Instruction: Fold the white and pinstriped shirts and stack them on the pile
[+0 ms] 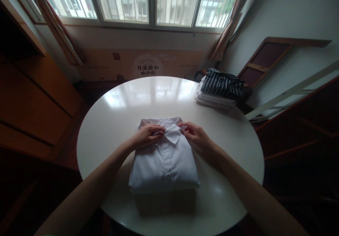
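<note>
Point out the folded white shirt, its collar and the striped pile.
Folded white shirt (164,165): head view, front panel.
Collar (172,133): head view, right collar tip.
Striped pile (222,84): head view, top striped garment.

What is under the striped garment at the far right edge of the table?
The striped garment lies on a stack of folded white clothes at the rim of the round table. Only the stack's front edges show; how many pieces it holds, and what they are, is covered.
</note>
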A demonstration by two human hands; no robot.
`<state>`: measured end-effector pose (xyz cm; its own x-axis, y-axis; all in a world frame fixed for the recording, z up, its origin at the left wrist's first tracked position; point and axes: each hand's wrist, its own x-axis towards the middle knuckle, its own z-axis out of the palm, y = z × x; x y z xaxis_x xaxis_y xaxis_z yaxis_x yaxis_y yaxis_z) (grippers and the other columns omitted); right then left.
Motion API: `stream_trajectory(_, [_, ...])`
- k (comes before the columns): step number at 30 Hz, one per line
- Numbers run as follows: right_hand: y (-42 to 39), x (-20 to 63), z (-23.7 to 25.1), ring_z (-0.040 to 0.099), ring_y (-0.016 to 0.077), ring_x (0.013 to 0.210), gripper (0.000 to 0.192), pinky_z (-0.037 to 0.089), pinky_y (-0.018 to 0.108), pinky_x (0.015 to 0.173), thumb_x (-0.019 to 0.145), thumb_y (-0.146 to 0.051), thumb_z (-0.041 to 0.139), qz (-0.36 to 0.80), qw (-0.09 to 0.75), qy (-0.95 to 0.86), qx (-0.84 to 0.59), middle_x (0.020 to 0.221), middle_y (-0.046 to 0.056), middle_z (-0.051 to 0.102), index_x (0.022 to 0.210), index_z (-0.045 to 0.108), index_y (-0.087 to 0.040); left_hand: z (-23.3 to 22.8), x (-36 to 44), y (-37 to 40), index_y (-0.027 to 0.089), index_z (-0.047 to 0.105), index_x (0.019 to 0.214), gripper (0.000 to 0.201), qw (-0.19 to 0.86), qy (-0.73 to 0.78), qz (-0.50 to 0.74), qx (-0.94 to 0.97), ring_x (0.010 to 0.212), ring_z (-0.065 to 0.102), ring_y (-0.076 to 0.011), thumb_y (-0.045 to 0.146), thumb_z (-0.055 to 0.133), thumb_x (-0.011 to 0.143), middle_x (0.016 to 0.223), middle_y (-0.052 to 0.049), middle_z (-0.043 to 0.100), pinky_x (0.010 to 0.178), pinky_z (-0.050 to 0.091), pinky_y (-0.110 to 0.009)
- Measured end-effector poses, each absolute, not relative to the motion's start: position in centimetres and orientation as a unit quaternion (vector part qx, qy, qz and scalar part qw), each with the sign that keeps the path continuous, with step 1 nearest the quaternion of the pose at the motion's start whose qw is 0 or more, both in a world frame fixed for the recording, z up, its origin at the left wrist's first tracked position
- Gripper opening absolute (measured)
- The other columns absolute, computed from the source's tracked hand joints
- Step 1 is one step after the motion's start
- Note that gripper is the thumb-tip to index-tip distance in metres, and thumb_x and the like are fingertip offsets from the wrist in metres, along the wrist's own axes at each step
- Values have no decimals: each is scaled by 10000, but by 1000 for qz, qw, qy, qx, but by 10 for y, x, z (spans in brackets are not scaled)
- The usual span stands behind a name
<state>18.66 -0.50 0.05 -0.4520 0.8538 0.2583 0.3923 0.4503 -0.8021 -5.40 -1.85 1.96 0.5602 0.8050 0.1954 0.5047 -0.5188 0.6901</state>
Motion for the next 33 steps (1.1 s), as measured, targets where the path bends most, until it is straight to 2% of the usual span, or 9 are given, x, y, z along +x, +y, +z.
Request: stream_trajectory(33, [-5, 187, -2, 552, 129, 694, 269, 464, 265, 634, 783, -312, 520, 346, 346, -771, -407, 905, 50, 620, 1022, 599, -216, 22, -53, -19, 154, 634, 912, 216, 325, 385, 270, 821, 853, 581, -164, 214, 491, 763, 950, -65, 651, 776, 438, -268])
